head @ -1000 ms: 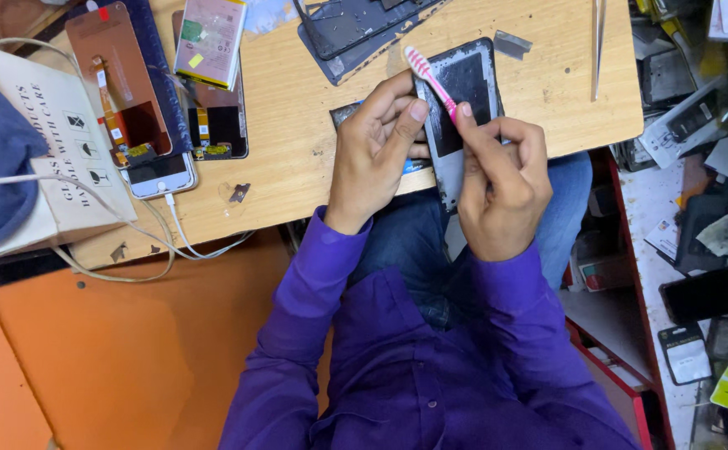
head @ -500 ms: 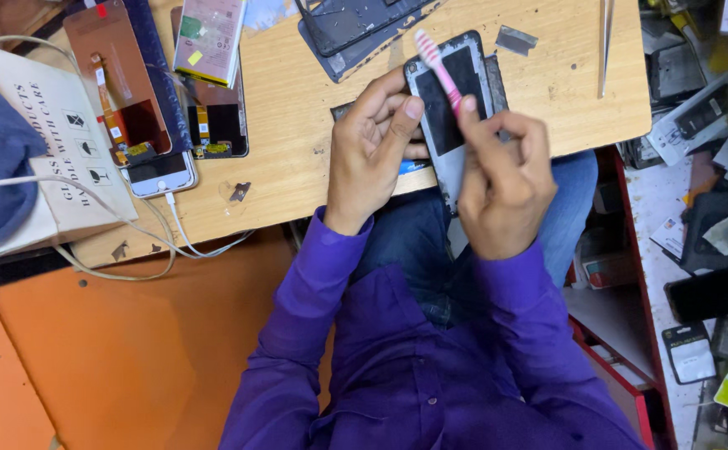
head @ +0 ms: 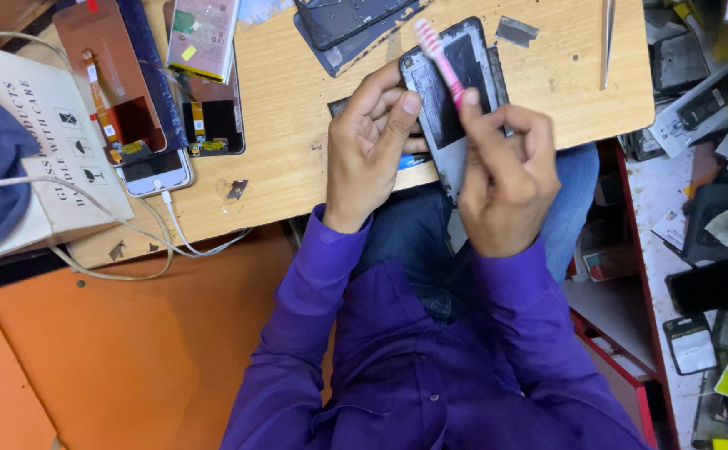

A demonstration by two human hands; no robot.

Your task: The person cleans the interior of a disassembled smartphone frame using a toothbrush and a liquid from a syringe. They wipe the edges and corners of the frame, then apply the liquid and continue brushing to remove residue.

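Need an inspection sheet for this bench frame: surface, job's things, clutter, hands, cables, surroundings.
Surface: wooden bench top, scuffed, crowded along its far edge.
Job's things: opened phone body, tilted up off the bench; pink toothbrush laid across it.
Clutter: white phone, screen panels, cardboard box, tweezers, small metal plate.
Hands: left hand steadies the phone body; right hand grips the toothbrush.
Cables: white cable plugged into the white phone.
Surroundings: parts shelf at right, orange floor.
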